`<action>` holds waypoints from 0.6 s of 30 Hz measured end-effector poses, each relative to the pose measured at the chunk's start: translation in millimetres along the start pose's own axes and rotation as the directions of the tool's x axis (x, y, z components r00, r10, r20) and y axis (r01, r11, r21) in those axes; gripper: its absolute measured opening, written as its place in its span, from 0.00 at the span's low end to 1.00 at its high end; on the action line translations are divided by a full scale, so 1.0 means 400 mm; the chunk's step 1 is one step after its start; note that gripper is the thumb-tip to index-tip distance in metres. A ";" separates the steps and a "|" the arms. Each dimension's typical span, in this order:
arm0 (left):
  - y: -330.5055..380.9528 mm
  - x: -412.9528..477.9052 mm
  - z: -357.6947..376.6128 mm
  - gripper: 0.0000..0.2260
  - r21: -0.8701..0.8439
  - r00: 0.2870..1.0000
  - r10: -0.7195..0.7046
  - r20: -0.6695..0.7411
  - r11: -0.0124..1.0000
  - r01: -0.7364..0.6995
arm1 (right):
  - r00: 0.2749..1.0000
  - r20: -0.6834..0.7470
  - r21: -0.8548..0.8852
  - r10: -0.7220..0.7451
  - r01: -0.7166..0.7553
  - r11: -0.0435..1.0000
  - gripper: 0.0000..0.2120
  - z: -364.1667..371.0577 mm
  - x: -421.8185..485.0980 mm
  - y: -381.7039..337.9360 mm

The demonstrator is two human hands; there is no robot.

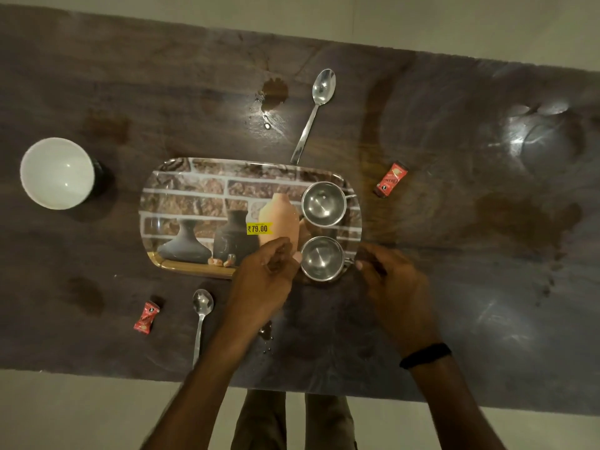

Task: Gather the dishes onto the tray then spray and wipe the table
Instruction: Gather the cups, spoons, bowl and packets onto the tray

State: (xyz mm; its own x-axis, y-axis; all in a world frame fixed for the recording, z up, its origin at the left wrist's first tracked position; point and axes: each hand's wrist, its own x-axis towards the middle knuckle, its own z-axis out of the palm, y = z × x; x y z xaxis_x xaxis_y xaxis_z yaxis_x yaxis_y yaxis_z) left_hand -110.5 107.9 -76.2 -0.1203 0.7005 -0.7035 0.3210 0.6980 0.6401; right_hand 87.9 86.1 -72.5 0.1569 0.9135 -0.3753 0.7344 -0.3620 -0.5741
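Observation:
A printed tray (194, 203) with a brick-wall picture lies at the table's middle. Two steel cups stand on its right end: the far cup (323, 203) and the near cup (321, 258). My left hand (263, 280) touches the near cup's left rim with its fingertips. My right hand (389, 287) pinches that cup's handle on the right. A white bowl (56, 173) stands on the table far left. One spoon (313, 115) lies beyond the tray, another spoon (201, 319) lies near the front edge.
The dark wooden table (454, 222) carries brown spill stains (274, 92) and wet patches. Two red wrappers lie on it, one (391, 179) right of the tray, one (146, 317) at the front left. A black band circles my right wrist.

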 end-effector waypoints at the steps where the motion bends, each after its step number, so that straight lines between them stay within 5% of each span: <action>1: 0.004 0.013 -0.014 0.13 -0.027 1.000 -0.010 -0.029 1.000 0.009 | 0.999 -0.044 -0.027 -0.007 0.006 1.000 0.11 -0.016 0.013 -0.010; 6: 0.091 0.108 -0.080 0.11 0.064 0.972 0.132 -0.195 0.991 -0.121 | 0.994 -0.109 0.030 -0.006 0.009 1.000 0.08 -0.102 0.165 -0.101; 11: 0.220 0.227 -0.072 0.07 0.191 0.937 0.288 -0.197 0.949 -0.251 | 0.995 -0.042 0.169 0.091 -0.082 0.982 0.12 -0.064 0.401 -0.178; 18: 0.287 0.378 0.014 0.10 0.368 0.950 0.262 -0.171 0.911 -0.185 | 0.995 -0.075 0.059 0.066 -0.062 0.996 0.13 0.001 0.620 -0.266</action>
State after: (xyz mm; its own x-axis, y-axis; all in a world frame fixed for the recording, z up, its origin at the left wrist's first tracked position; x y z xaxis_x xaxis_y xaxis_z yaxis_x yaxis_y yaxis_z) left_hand -86.4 293.2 -110.9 -0.1914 0.8734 -0.4478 0.6604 0.4521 0.5996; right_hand 48.3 351.1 -104.7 0.2545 0.8990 -0.3565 0.6829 -0.4281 -0.5920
